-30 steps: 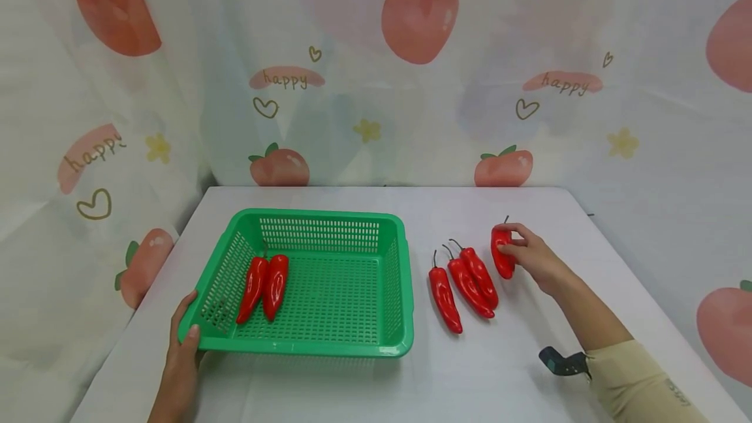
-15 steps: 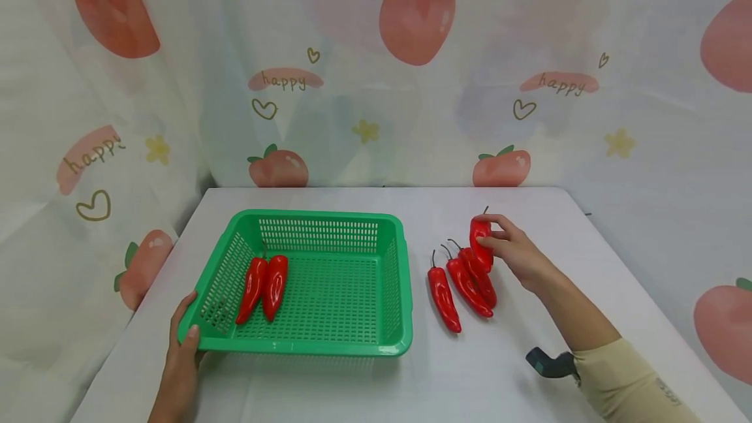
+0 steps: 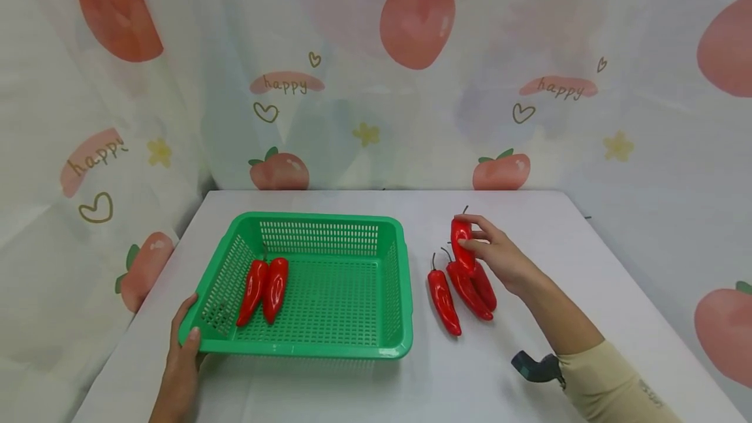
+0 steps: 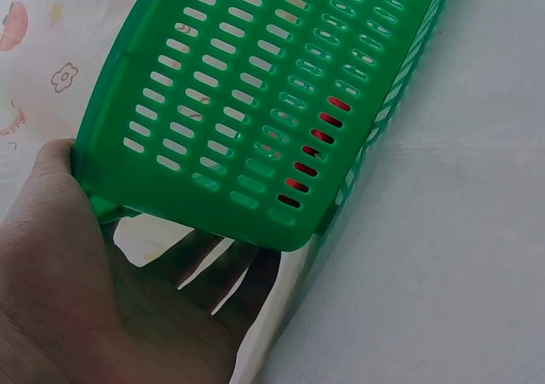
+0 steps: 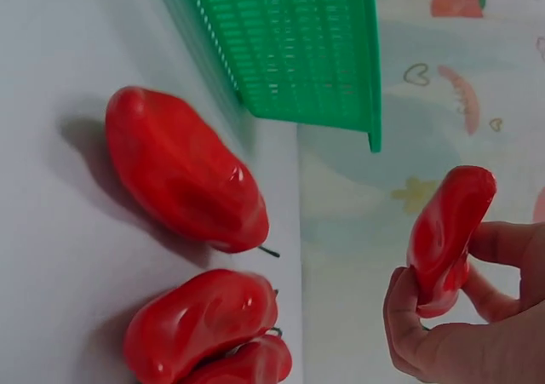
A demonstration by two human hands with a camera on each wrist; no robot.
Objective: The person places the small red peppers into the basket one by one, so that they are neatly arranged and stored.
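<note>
A red chili pepper (image 3: pixel 461 240) is pinched between the thumb and fingers of my right hand (image 3: pixel 499 254), raised above the table. Below it lie several things of the same kind: one chili pepper (image 3: pixel 444 303) to the left, another chili pepper (image 3: pixel 468 289) in the middle and a chili pepper (image 3: pixel 485 290) partly hidden behind. My left hand (image 3: pixel 182 364) grips the near left corner of a green plastic basket (image 3: pixel 294 348), thumb on the rim and fingers round the outside. Two red chili peppers (image 3: pixel 275 290) lie side by side in the basket's left half.
A white table (image 3: pixel 352 390) carries everything, its far edge meeting a fruit-printed cloth backdrop (image 3: pixel 364 83). More printed cloth hangs at the left and right. A dark wrist camera (image 3: pixel 536 367) sticks out from the right sleeve.
My right hand has carried its chili pepper leftward, from the right of the row to above the loose peppers. The left hand and basket have stayed put.
</note>
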